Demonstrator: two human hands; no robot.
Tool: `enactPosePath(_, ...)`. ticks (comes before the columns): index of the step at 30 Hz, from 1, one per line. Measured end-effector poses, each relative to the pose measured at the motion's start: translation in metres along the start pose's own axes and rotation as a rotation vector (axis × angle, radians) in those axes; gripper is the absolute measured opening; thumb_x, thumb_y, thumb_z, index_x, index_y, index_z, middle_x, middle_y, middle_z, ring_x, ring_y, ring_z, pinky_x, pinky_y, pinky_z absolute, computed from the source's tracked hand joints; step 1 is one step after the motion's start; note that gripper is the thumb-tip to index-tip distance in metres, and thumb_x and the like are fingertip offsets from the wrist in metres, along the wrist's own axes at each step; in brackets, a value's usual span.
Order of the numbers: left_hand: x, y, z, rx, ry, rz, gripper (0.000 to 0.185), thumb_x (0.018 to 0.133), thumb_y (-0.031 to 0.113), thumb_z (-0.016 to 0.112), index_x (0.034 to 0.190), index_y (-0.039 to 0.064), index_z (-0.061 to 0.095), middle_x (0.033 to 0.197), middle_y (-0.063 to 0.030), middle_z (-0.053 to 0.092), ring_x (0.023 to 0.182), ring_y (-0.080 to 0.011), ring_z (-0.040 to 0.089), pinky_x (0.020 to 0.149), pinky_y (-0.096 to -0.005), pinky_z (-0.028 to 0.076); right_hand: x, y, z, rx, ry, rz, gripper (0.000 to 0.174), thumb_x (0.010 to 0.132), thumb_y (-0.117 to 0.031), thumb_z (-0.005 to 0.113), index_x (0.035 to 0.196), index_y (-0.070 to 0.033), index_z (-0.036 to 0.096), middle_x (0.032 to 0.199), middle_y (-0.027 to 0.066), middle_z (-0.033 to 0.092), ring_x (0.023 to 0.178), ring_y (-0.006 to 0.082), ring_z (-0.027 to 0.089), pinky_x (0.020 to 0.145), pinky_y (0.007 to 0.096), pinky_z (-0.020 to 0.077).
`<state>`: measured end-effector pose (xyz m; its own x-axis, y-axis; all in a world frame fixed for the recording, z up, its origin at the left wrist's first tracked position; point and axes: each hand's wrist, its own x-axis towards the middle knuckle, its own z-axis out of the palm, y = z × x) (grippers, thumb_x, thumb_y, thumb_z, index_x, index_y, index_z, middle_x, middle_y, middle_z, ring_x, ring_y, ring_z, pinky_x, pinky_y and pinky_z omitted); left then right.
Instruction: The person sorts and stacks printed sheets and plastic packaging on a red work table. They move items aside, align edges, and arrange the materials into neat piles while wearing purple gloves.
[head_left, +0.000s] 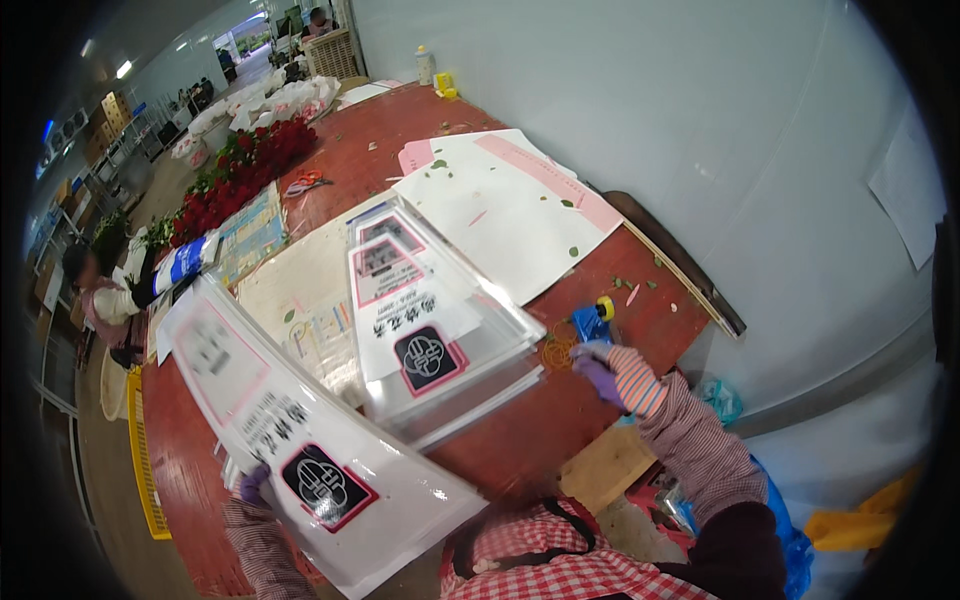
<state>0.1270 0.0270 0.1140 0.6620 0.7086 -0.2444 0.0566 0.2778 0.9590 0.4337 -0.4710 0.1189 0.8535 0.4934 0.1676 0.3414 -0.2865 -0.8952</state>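
Note:
My left hand (253, 486), in a purple glove, grips the left edge of a printed plastic flower sleeve (409, 499). The sleeve is tilted over the table's near edge; white sheet or paper shows through it. My right hand (616, 381) wears a purple glove with a striped cuff. Its fingertips are beside a loose heap of rubber bands (556, 351); whether they pinch one cannot be made out. A blue tape dispenser (591, 324) with a yellow part sits just beyond that hand. Between my hands lies a stack of similar clear sleeves (487, 352).
White cardboard sheets (480, 187) with leaf scraps cover the far right of the red table (375, 127). Orange-handled scissors (306, 182) lie near a row of red roses (255, 154). A co-worker (112, 307) is at the left, near a yellow crate (142, 450). A wall (675, 112) borders the right.

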Motion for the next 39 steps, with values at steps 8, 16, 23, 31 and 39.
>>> enactPosePath(8,0.079,-0.043,0.087,0.360,0.142,-0.128,0.035,0.079,0.010,0.057,0.113,0.003,0.051,0.099,-0.0095,0.059,0.089,-0.0230,0.058,0.078,-0.0338,0.048,0.187,0.098,-0.055,-0.822,-0.463,0.371,0.046,0.077,-0.037,0.060,0.110,-0.006,0.054,0.099,0.0160,0.061,0.091,0.0285,0.059,0.079,0.0365,0.0474)
enactPosePath(16,0.125,-0.068,0.104,0.534,0.325,-0.249,0.032,0.080,0.010,0.056,0.110,0.003,0.052,0.097,-0.0089,0.060,0.086,-0.0217,0.058,0.076,-0.0324,0.048,0.273,0.141,-0.010,-1.169,-0.857,-0.018,0.080,0.075,-0.041,0.063,0.137,-0.016,0.020,0.145,0.0125,0.015,0.132,0.0284,0.020,0.103,0.0456,0.0238)
enactPosePath(23,0.129,-0.078,0.087,0.596,0.451,-0.326,0.028,0.080,0.010,0.056,0.108,0.003,0.053,0.095,-0.0083,0.060,0.084,-0.0205,0.058,0.074,-0.0312,0.048,0.287,0.169,-0.003,-1.168,-1.006,-0.071,0.070,0.081,-0.031,0.056,0.139,-0.018,0.018,0.145,0.0159,0.013,0.132,0.0354,0.017,0.104,0.0460,0.0216)
enactPosePath(31,0.101,-0.091,0.047,0.582,0.583,-0.389,0.025,0.081,0.010,0.055,0.105,0.003,0.054,0.092,-0.0077,0.060,0.082,-0.0192,0.058,0.072,-0.0298,0.048,0.299,0.176,-0.005,-1.014,-0.908,-0.043,0.054,0.082,-0.019,0.050,0.133,-0.017,0.033,0.135,0.0164,0.035,0.120,0.0327,0.041,0.099,0.0379,0.0345)
enactPosePath(39,0.085,-0.099,0.025,0.553,0.602,-0.389,0.022,0.082,0.011,0.054,0.102,0.003,0.055,0.090,-0.0071,0.060,0.080,-0.0178,0.058,0.070,-0.0284,0.048,0.340,0.172,-0.133,-0.801,0.092,-0.093,0.035,0.078,-0.006,0.048,0.113,-0.002,0.052,0.084,0.0194,0.060,0.077,0.0344,0.058,0.070,0.0387,0.0476)
